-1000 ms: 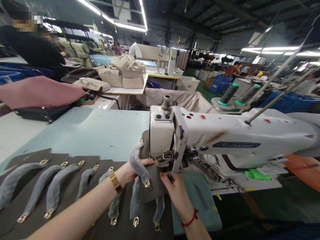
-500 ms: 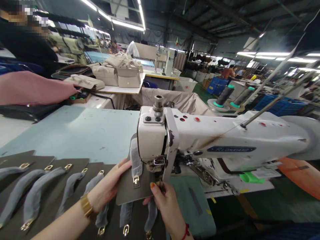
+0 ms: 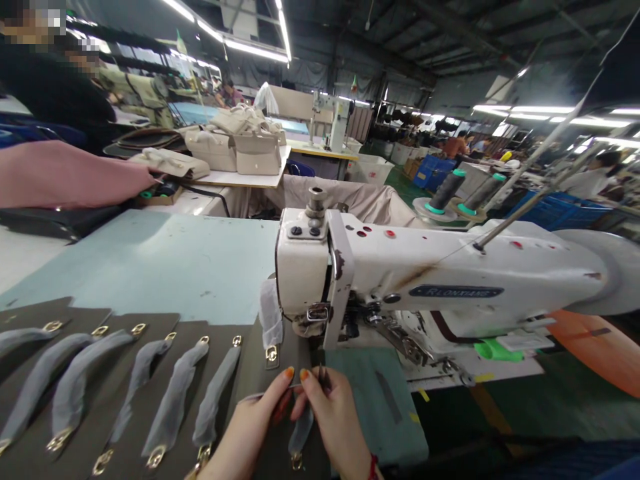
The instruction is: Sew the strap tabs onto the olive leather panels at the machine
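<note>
A white sewing machine (image 3: 450, 250) spans the right side, its head standing over the near part of a pale blue-green tabletop (image 3: 185, 260). At the upper left, a person in dark clothing (image 3: 50, 100) is partly in view. Overlapping grey-brown panels (image 3: 157, 319) cover the table's near edge at lower left. Pink material (image 3: 65, 177) lies on a black item (image 3: 55, 220) beyond them, and cream bags (image 3: 240, 143) are heaped on a white table farther back.

The panel being worked on (image 3: 251, 373) lies just left of and partly beneath the machine head, in front of the person. The left hand (image 3: 260, 413) is drawn narrow, thumb and fingers pinching its near edge. The right hand (image 3: 333, 413) is just beside it, also narrow: its thumb tip meets the same edge, and its curled fingers hold a small tool.

A film-wrapped strap (image 3: 271, 310) runs along the panel; 6 similar straps (image 3: 173, 400) lie to the left, and 1 more shows below the hands. 2 dark spools (image 3: 447, 190) with green ends stand behind the machine. A gold buckle (image 3: 271, 354) ends the panel's strap. The tool (image 3: 323, 378) is dark and pointed; its exact kind is too small to tell.
</note>
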Motion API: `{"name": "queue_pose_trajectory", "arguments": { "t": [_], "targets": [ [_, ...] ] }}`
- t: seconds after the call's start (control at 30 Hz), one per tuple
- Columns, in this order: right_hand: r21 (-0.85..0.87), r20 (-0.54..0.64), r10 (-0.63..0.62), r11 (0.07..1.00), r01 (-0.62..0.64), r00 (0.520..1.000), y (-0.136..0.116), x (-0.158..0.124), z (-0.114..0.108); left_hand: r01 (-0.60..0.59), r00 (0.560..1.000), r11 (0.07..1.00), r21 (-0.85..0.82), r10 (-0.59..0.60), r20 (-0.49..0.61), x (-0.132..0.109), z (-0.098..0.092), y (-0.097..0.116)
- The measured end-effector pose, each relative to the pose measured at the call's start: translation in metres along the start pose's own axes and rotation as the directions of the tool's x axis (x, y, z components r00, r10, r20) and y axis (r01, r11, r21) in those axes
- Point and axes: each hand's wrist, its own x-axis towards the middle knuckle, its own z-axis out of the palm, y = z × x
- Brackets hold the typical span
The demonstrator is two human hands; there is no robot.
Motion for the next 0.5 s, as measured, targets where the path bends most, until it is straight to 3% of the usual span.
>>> {"name": "queue_pose_trajectory", "arguments": {
  "t": [0.07,0.23,0.5],
  "targets": [
    [-0.024,-0.02,0.006,1.0,-0.006,1.0,0.0,0.0,-0.001,0.022,0.999,0.999,0.047,-0.023,0.022,0.001,-0.005,-0.001],
    [-0.067,-0.035,-0.013,0.998,0.011,0.999,-0.002,0.004,-0.001,0.028,0.993,0.999,-0.015,-0.027,0.113,0.005,-0.007,0.002],
    [-0.132,-0.038,-0.026,0.991,0.021,0.999,-0.009,0.019,0.0,-0.045,0.992,0.999,-0.02,0.047,0.115,0.012,-0.004,0.02]
  ]
}}
